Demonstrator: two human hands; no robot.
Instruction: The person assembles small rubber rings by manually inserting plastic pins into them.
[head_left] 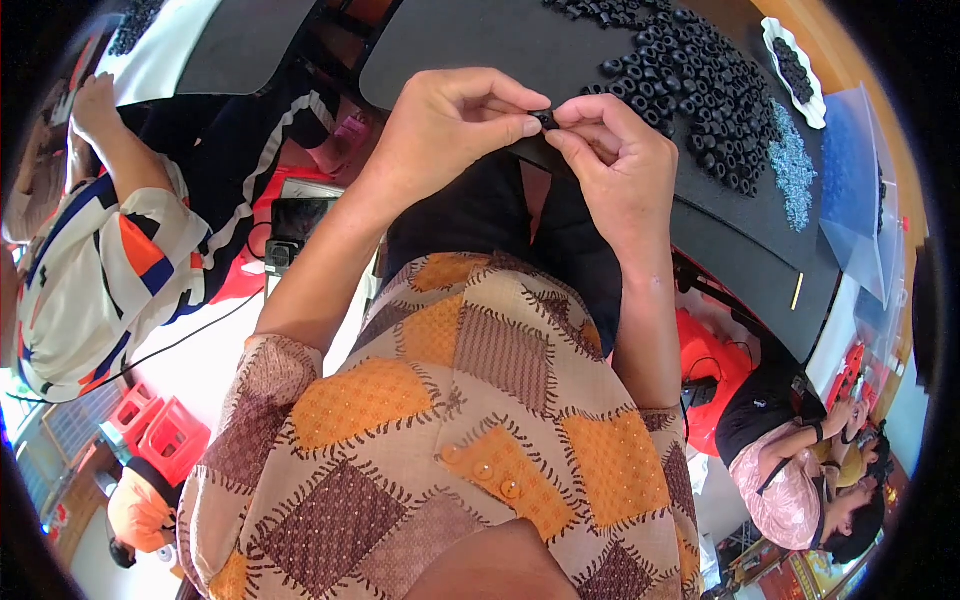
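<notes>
Between my two hands, just over the near edge of the black table, is a small black ring-shaped part (545,119). My left hand (455,125) pinches it between thumb and forefinger from the left. From the right, the thumb and forefinger of my right hand (620,145) close on its other side. Beyond my right hand lies a heap of similar black rings (700,90) spread over the table. Beside that heap, to the right, sits a pile of small clear-blue pieces (792,165).
The black table (470,45) reaches across the front. A white scalloped tray (795,72) holds more black pieces at the far right, near a translucent blue plastic bin (860,190). A thin yellowish stick (797,291) lies on the table. Co-workers sit left and right; red stools (165,435) stand behind left.
</notes>
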